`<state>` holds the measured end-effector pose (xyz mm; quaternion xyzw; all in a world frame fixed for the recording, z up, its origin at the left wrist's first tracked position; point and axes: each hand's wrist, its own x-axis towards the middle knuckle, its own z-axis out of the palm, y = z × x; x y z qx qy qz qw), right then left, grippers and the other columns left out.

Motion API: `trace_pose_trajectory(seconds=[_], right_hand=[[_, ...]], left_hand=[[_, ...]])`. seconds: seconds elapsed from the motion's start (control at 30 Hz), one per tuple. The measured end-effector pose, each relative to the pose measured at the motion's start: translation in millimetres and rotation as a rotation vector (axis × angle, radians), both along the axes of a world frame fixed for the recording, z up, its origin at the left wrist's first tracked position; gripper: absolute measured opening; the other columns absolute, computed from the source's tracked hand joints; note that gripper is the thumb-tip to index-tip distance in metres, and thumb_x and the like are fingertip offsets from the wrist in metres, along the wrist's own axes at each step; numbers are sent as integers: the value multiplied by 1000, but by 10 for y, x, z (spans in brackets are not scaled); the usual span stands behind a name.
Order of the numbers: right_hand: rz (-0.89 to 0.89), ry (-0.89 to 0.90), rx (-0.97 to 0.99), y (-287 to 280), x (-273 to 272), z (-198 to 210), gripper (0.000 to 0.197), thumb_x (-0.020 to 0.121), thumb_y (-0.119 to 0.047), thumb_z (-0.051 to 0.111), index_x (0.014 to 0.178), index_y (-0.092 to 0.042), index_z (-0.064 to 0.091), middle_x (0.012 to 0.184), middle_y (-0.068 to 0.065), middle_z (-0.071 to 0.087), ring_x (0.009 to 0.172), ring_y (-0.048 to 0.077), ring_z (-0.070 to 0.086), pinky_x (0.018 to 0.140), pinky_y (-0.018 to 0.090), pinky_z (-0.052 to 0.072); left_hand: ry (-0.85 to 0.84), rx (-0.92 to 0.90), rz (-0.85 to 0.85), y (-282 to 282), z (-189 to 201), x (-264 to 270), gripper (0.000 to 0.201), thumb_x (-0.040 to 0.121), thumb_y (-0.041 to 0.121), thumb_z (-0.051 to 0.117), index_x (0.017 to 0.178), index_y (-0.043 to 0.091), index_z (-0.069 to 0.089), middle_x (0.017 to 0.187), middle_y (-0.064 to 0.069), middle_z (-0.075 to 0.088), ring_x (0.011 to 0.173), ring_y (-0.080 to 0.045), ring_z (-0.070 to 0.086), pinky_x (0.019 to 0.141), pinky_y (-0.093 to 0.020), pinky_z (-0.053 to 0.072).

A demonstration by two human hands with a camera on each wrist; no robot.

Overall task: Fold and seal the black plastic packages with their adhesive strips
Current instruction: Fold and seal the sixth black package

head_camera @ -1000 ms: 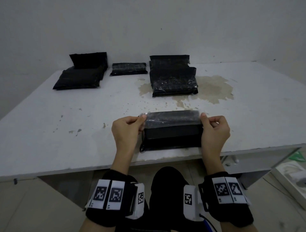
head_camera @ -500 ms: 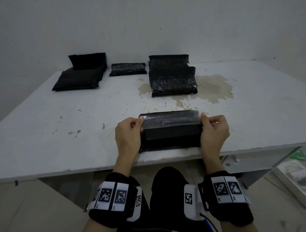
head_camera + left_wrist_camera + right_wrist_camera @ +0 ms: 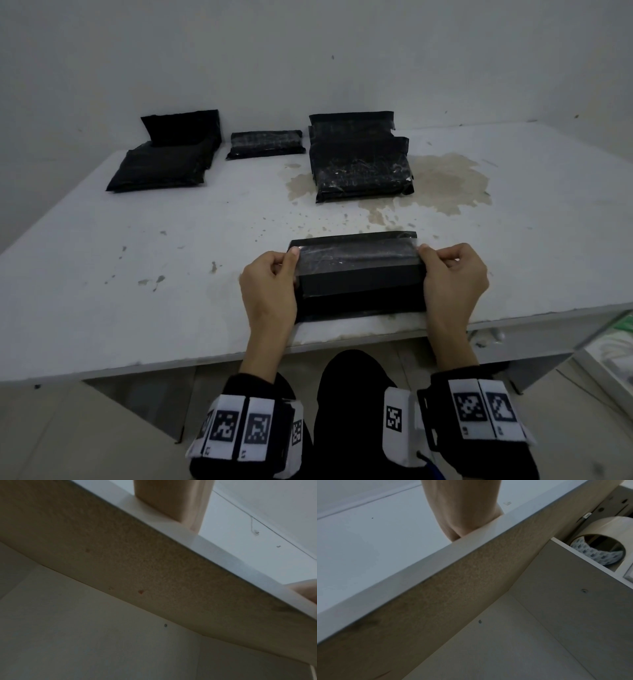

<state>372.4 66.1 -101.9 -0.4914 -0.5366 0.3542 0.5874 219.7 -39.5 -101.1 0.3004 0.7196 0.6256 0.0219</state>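
A black plastic package [image 3: 359, 284] lies near the front edge of the white table [image 3: 137, 274]. Its glossy flap [image 3: 356, 255] is folded toward me over the body. My left hand [image 3: 270, 287] pinches the flap's left end between thumb and fingers. My right hand [image 3: 452, 274] pinches the right end the same way. Both wrist views look up from under the table edge and show only the forearms, not the fingers.
Three more black packages lie at the back: a puffy package [image 3: 164, 161] at the left, a small flat package [image 3: 265, 144] in the middle, a stacked pile [image 3: 359, 161] at the right. A brown stain [image 3: 445, 181] spreads beside it. A tape roll [image 3: 604, 545] sits on a shelf under the table.
Both hands have brought the flap down and toward me over the package; the clear-looking strip edge that stuck up at the left now lies lower on the package.
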Motion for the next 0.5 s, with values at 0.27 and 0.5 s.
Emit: trace_pose_trajectory(seconds=[0.27, 0.5], right_hand=[[-5, -20, -1, 9, 7, -2, 27, 84, -20, 67, 66, -16, 48, 60, 0, 52, 50, 5, 46, 49, 5, 38], [58, -36, -13, 19, 39, 16, 21, 85, -21, 66, 83, -6, 51, 65, -2, 52, 56, 6, 47, 47, 4, 37]], left_hand=[[-48, -4, -17, 11, -9, -19, 26, 90, 25, 58, 67, 12, 62, 62, -10, 62, 57, -14, 53, 52, -15, 42], [-107, -48, -14, 16, 12, -7, 22, 74, 35, 75, 73, 17, 63, 63, -12, 61, 62, -21, 58, 59, -28, 48]])
